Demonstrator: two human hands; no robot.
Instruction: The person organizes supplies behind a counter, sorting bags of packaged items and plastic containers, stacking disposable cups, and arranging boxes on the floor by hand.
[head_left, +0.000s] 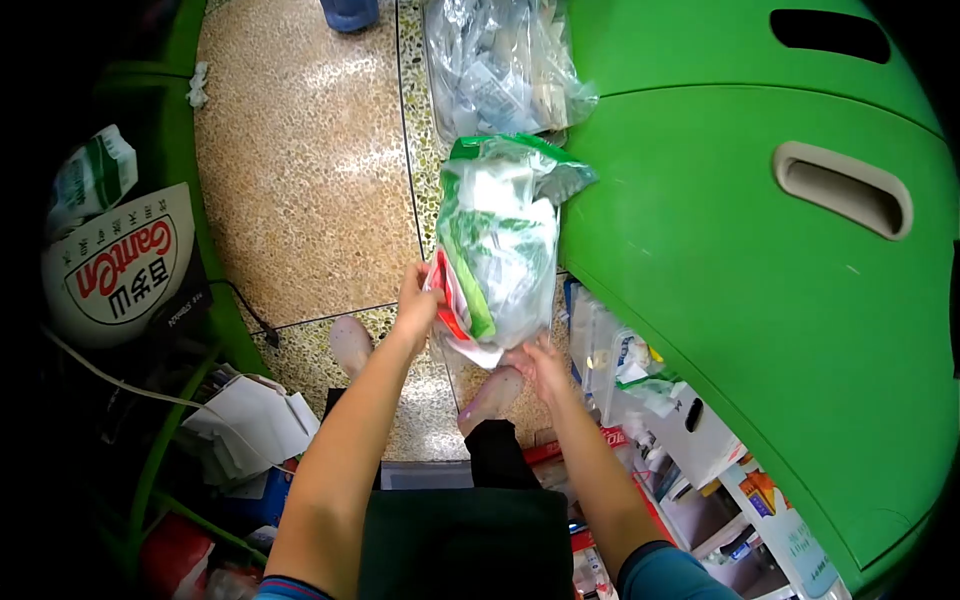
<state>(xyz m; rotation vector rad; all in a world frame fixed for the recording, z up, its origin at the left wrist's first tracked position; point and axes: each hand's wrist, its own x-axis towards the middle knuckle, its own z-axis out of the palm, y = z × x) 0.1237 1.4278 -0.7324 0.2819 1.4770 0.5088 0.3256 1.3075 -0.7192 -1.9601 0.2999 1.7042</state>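
Observation:
A stuffed, see-through plastic bag (508, 255) with green print is held over the floor in front of my legs. White items show inside it, and a red and bright green wrapper (465, 297) runs along its left side. My left hand (418, 297) is closed on the left edge, thumb over the wrapper. At the lower right corner, my right hand (540, 365) grips the bag's underside; some of its fingers are hidden. Just beyond the bag stands a bin (437, 115) lined with clear plastic and filled with wrappers.
A green cabinet (700, 200) with a recessed beige handle (845, 190) fills the right. Below it are cartons (690, 430) and boxes of small goods. On the left are a Ganten carton (130, 260), white papers (250, 425) and a cable. A blue container (350, 12) stands at the top.

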